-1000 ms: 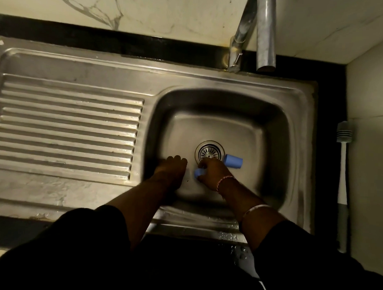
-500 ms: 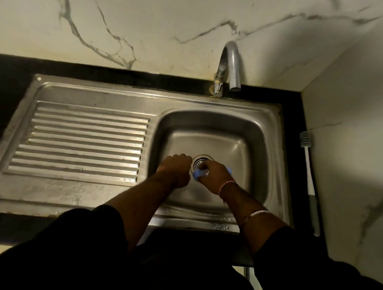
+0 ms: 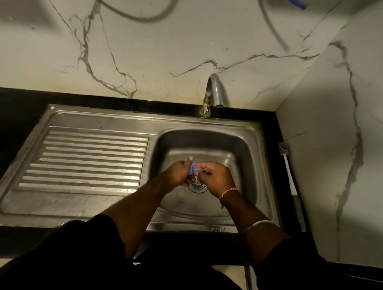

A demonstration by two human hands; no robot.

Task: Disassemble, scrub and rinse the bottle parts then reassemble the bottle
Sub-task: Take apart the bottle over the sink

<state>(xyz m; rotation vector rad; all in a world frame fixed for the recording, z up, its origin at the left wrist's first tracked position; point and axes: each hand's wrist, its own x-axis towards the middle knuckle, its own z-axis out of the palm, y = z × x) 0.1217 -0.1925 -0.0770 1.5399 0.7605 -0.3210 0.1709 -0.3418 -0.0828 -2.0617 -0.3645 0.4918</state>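
Note:
Both hands meet above the sink basin (image 3: 246, 151), just over the drain (image 3: 198, 185). My left hand (image 3: 178, 171) grips a small blue bottle part (image 3: 192, 168), a ring or cap. My right hand (image 3: 215, 178) pinches a small clear piece (image 3: 199, 168) that touches the blue part. The fingers hide most of both pieces. A blue cap seen earlier in the basin is out of sight behind my hands.
A steel tap (image 3: 214, 91) stands behind the basin, with no water running. The ribbed drainboard (image 3: 88, 160) lies to the left. A long bottle brush (image 3: 291, 183) lies on the black counter at the right, beside the marble wall.
My hands have lifted from the basin floor and come together over the drain, holding the blue part and clear piece. The camera has pulled back and tilted up.

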